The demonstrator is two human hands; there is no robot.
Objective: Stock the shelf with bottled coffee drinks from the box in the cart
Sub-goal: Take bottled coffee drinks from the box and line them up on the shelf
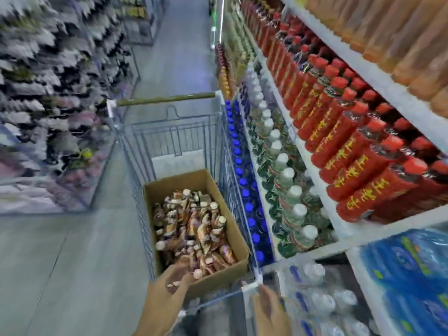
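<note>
The fingers (183,279) of the left hand (166,289) are seen bent downward over the near end of the cart's load. Whether a bottle is pinched cannot be told through the blur. The fingers (264,292) of the right hand (269,309) are held close together beside the near right corner of the cart (174,139). Whether the rim is touched cannot be told.

The shelf (344,235) is set along the right of the cart, just beside it. Its upper tier is filled with red-capped bottles (351,151) in red wraps with yellow lettering. Green-labelled bottles (286,180) with white caps are ranged one tier lower. Blue-capped bottles (242,183) are lined up closest to the cart's right wall. Wrapped packs of water (315,299) are stacked low at the cart's near right.

An open cardboard box (174,183) is placed in the near half of the cart's basket, with its flaps out of view. The bottled coffee drinks (194,224) are heaped inside the box, well below its rim. They are seen as small bottles in glossy brown, gold and cream wraps, topped with pale round caps. They are jumbled on their sides and at angles rather than stood upright, with more of them gathered toward the near end under the left hand.
</note>
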